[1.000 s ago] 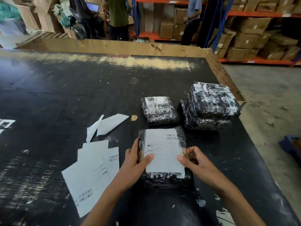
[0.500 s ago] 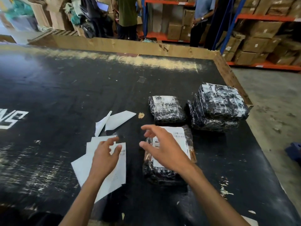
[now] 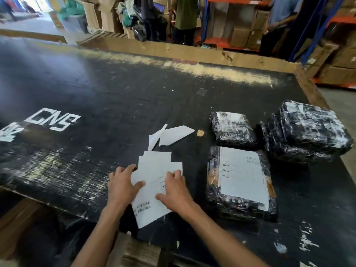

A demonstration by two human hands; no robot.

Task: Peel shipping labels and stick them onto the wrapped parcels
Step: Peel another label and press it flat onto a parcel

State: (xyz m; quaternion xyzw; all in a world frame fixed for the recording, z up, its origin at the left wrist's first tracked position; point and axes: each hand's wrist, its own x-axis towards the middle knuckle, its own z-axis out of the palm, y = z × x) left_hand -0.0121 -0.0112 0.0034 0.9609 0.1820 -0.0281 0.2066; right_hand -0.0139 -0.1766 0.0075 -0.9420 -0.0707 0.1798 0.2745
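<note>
A loose pile of white shipping labels (image 3: 154,170) lies near the front edge of the black table (image 3: 96,97). My left hand (image 3: 122,185) presses flat on the pile's left side, fingers spread. My right hand (image 3: 176,189) rests on the top sheet, fingers apart. To the right lies a black wrapped parcel (image 3: 213,191) with a white label (image 3: 243,174) stuck on top. Behind it sits a smaller unlabelled parcel (image 3: 232,128). A stack of two wrapped parcels (image 3: 308,132) stands at the far right.
Two peeled white backing strips (image 3: 173,134) lie behind the label pile. The table's right edge runs just beyond the stacked parcels. People stand by cardboard boxes and orange shelving (image 3: 240,22) past the far edge.
My right hand left the labelled parcel and came left onto the label pile beside my left hand. The view has swung left.
</note>
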